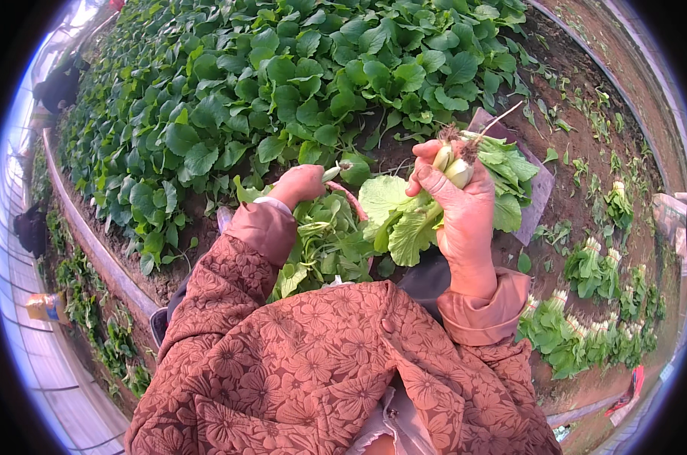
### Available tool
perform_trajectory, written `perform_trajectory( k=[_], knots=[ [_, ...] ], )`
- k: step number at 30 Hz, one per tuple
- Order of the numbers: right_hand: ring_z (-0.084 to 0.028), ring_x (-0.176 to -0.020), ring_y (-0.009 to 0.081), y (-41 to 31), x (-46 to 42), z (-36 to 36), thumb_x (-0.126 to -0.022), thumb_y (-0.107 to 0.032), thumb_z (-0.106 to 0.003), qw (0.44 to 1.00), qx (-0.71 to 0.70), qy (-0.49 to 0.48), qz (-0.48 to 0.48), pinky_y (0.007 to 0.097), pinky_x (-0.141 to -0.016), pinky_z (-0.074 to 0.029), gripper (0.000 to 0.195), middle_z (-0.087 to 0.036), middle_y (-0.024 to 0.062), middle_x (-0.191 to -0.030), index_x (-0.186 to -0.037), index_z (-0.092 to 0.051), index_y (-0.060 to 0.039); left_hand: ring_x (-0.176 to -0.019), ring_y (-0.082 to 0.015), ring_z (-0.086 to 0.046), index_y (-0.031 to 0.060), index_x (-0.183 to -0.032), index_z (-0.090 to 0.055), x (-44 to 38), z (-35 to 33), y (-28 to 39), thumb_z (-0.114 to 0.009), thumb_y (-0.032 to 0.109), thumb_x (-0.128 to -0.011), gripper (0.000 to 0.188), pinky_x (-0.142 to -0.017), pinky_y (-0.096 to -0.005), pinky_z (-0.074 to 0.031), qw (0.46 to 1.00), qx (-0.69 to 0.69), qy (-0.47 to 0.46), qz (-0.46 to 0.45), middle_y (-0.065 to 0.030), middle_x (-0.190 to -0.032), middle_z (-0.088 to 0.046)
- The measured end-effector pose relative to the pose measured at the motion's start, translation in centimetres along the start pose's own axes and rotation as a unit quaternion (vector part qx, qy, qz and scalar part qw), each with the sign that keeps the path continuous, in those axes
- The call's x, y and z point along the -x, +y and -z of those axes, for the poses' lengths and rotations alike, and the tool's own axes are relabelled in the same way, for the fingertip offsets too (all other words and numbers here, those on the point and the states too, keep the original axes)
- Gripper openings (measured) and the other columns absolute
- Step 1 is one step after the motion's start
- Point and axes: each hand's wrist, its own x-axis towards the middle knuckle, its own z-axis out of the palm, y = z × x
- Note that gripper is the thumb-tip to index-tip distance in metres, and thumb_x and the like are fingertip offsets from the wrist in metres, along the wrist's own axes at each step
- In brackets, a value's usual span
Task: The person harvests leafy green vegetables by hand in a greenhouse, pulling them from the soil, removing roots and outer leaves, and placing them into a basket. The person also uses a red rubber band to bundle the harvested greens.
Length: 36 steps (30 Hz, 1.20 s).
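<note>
My right hand [463,199] is raised and closed around a small bunch of leafy greens [400,219]. Their pale stem bases and soil-covered roots point up, and their leaves hang to both sides of the hand. To its left, my left hand [301,185] holds a single leafy green plant [331,172] by the stem, its white root end sticking out to the right. Under and between the hands lies a heap of loose picked greens [332,227] at my lap, with a pinkish-red curved rim or handle [349,199] showing beside it.
Dense growing greens [298,74] fill the area ahead. Tied bundles of greens [594,335] stand on the soil at the right. A flat purplish sheet [534,193] lies behind my right hand. A curved border strip [93,239] runs along the left, with more greens [116,341] beyond it.
</note>
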Motion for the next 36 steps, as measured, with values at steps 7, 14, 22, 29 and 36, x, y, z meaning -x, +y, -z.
perform_trajectory(
  k=[7,14,22,29,36],
  knots=[
    [-0.061,-0.062,0.0122,4.7,0.1,-1.5,-0.083,0.002,-0.070,0.987,0.039,-0.068,-0.141,0.0241,-0.057,-0.048,0.011,-0.063,0.0032,-0.078,-0.093,-0.067,-0.0005,-0.067,-0.0123,-0.060,0.0054,-0.123,-0.058,10.6,5.7,2.2,-0.063,0.015,-0.091,0.034,-0.063,-0.0261,-0.049,0.752,0.654,0.046,-0.071,-0.0026,-0.079,-0.061],
    [-0.062,-0.075,0.0123,8.2,0.6,-4.6,-0.085,-0.003,-0.069,0.978,0.039,-0.113,-0.173,0.0276,-0.068,-0.052,0.024,-0.069,0.0049,-0.093,-0.108,-0.069,-0.0005,-0.073,-0.0129,-0.061,0.0086,-0.146,-0.039,15.2,6.3,5.9,-0.065,0.008,-0.087,0.065,-0.068,-0.0278,-0.051,0.673,0.718,0.120,-0.134,-0.0067,-0.095,-0.064],
    [-0.065,-0.084,0.0151,9.4,0.4,-5.4,-0.086,0.002,-0.065,0.971,-0.040,-0.107,-0.208,0.0296,-0.076,-0.053,0.020,-0.069,0.0028,-0.096,-0.105,-0.068,-0.0045,-0.104,-0.0164,-0.060,0.0047,-0.147,-0.036,16.4,5.7,6.1,-0.071,0.023,-0.088,0.071,-0.088,-0.0319,-0.051,0.860,0.460,0.209,-0.071,-0.0109,-0.120,-0.061],
    [-0.067,-0.087,0.0157,9.0,0.4,-5.5,-0.086,0.001,-0.068,0.964,-0.078,-0.148,-0.206,0.0305,-0.079,-0.054,0.022,-0.069,0.0031,-0.099,-0.107,-0.067,-0.0058,-0.113,-0.0277,-0.060,0.0009,-0.148,-0.030,15.6,4.7,5.7,-0.066,0.027,-0.092,0.072,-0.096,-0.0367,-0.048,0.858,0.466,0.195,-0.098,-0.0198,-0.124,-0.061],
    [-0.067,-0.086,0.0152,9.1,0.3,-4.7,-0.083,0.004,-0.071,0.965,-0.073,-0.165,-0.193,0.0300,-0.079,-0.056,0.026,-0.070,0.0030,-0.098,-0.107,-0.066,-0.0054,-0.114,-0.0375,-0.062,-0.0018,-0.148,-0.028,15.9,4.8,7.2,-0.068,0.032,-0.089,0.078,-0.096,-0.0403,-0.048,0.876,0.434,0.200,-0.066,-0.0261,-0.122,-0.062]
  ],
)
